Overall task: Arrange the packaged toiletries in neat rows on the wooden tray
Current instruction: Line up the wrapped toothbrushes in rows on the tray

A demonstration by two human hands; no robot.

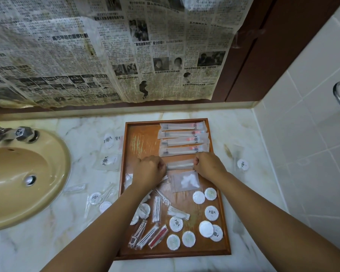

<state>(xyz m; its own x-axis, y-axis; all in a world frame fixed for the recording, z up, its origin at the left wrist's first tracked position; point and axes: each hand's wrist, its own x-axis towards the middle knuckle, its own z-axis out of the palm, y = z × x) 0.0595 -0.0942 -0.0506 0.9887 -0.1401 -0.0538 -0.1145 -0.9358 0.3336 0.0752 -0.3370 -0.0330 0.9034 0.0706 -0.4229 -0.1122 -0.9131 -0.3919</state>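
Wooden rectangular tray (pixel 137 142): four frosted toothbrush packets (pixel 183 138) rowed upper centre; left hand (pixel 149 171) and right hand (pixel 206 165) grip a fifth packet (pixel 180 165) by its ends; round white soaps (pixel 211 213) below unsorted.

Soft, even, rather dim light with a warm yellowish cast is spread over everything. A pale sheen is seen on the bare wood of the wooden tray (pixel 145 146). Left of the tray, highlights are caught on the glossy basin (pixel 47 173). Beyond the tray the newspaper (pixel 67 55) is rendered slightly soft. Right of the tray, the tiled wall (pixel 302 134) is bent by wide-angle distortion.
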